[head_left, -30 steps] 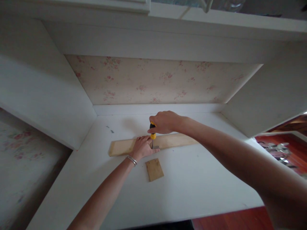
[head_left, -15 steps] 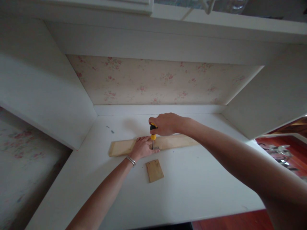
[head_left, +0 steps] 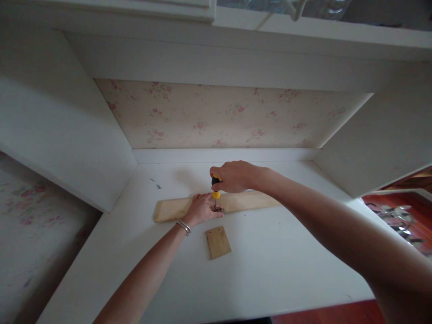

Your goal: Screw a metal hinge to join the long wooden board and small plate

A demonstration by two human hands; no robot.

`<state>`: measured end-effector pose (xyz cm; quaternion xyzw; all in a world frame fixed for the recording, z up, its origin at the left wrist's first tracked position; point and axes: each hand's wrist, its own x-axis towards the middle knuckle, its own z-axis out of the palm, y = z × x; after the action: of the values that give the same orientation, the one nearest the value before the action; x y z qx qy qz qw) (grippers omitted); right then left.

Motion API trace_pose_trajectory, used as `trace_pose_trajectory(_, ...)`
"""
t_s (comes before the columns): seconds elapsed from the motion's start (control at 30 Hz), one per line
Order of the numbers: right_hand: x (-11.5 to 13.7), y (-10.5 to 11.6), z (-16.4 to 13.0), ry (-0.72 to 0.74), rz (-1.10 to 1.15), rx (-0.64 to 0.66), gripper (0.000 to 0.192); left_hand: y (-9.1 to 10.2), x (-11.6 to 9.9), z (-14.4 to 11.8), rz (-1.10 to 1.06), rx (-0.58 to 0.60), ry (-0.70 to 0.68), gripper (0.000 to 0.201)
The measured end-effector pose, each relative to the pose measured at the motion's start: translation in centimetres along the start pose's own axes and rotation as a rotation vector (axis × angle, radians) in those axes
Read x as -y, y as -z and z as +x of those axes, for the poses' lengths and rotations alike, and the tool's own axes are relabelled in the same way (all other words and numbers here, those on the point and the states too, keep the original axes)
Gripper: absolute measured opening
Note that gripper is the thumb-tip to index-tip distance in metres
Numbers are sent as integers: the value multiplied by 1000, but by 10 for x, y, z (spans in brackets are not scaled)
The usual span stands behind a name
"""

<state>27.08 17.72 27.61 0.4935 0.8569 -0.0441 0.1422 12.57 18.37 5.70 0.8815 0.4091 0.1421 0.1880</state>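
Observation:
A long pale wooden strip (head_left: pixel 168 209) lies across the white desk top (head_left: pixel 276 261). My left hand (head_left: pixel 201 208), a silver bracelet on its wrist, presses on the strip near its middle, fingertips by a small metal part (head_left: pixel 220 209). My right hand (head_left: pixel 232 176) is closed around the top of a yellow and black screwdriver (head_left: pixel 215 193) that stands upright with its tip at the metal part. A small square wooden piece (head_left: pixel 218 242) lies flat just in front of my left hand.
The desk sits in a white alcove with floral wallpaper (head_left: pixel 216 114) at the back and white side panels (head_left: pixel 60 130). A few tiny screws (head_left: pixel 157 186) lie at the back left. Red wooden floor (head_left: pixel 398 211) shows at the right.
Both hands stay at the same spot on the strip. My left fingertips have shifted slightly at the metal part. The view has tilted a little.

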Motion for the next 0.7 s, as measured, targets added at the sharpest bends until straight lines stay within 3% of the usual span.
trace_pose_trajectory(0.53, 0, 3, -1, 13, 0, 0, 48, 1, 1, 2, -23, 10, 45, 32)
trace_pose_trajectory(0.7, 6, 1, 2, -49, -72, -47, 62, 3, 0, 2, -43, 28, 25, 33)
